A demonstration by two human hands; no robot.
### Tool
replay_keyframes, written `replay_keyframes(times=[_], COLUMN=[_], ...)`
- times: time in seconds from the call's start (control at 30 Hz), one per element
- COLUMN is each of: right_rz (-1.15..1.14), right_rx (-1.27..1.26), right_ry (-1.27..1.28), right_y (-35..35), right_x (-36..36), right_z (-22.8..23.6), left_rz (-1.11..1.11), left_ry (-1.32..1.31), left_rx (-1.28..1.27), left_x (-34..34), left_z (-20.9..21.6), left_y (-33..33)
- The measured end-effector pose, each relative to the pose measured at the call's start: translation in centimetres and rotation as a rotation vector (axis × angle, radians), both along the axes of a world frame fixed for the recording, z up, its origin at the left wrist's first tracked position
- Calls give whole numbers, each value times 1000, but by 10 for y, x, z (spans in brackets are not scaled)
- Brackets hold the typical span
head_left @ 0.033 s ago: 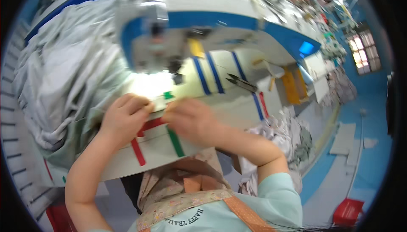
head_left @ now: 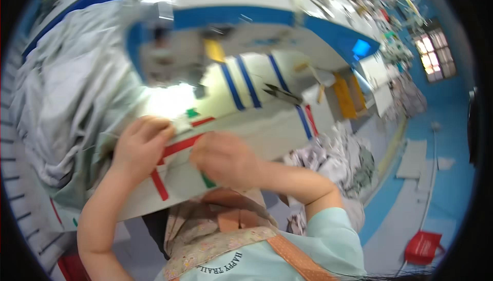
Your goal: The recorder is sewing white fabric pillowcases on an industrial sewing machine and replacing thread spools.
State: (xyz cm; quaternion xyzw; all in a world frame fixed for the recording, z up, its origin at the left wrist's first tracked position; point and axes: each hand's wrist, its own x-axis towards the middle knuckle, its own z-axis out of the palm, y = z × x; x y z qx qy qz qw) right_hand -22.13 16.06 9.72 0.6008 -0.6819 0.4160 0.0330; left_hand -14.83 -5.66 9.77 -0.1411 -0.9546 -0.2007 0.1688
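Observation:
At the front of the sewing machine (head_left: pixel 215 16), my left hand (head_left: pixel 139 147) is closed, its thumb and fingers pinched together. A small pale piece of fabric (head_left: pixel 181 124) shows at these fingertips, below the bright lit spot under the machine head. My right hand (head_left: pixel 223 158) hovers or rests over the near part of the work table, apart from the left one. Its fingers look curled but are smeared by motion, so whether they hold anything is hidden. Between the hands runs a strip of red tape (head_left: pixel 182 146) on the table.
A big heap of pale grey fabric (head_left: pixel 67 86) lies left of the machine. Thread snips (head_left: pixel 282 94) rest on the table to the right, near blue tape strips (head_left: pixel 249 83) and a yellow holder (head_left: pixel 348 96). Crumpled cloth (head_left: pixel 334 152) is piled at the right edge.
My right hand has drawn back from the left hand toward me, baring more of the red tape and covering the green strip. My left hand stays pinched. The whole view has shifted slightly.

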Motion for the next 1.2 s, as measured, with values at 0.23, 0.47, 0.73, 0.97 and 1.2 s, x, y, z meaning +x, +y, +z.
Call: replay_keyframes(times=[0.23, 0.47, 0.73, 0.97, 1.2], right_rz=[-30, -1527, -1819, -1662, -497], right_rx=[199, 172, 502, -95, 318], right_ry=[-342, -262, -482, -616, -727], right_y=[90, 295, 387, 375, 193], right_x=[105, 46, 28, 33, 57], right_z=[-59, -163, -189, -169, 32], left_rz=[-2, 18, 1, -19, -458], left_ry=[-93, -82, -83, 12, -34], left_rx=[43, 20, 10, -82, 407], left_x=[7, 14, 16, 17, 31], left_z=[19, 15, 15, 17, 42], left_y=[6, 11, 8, 5, 124])
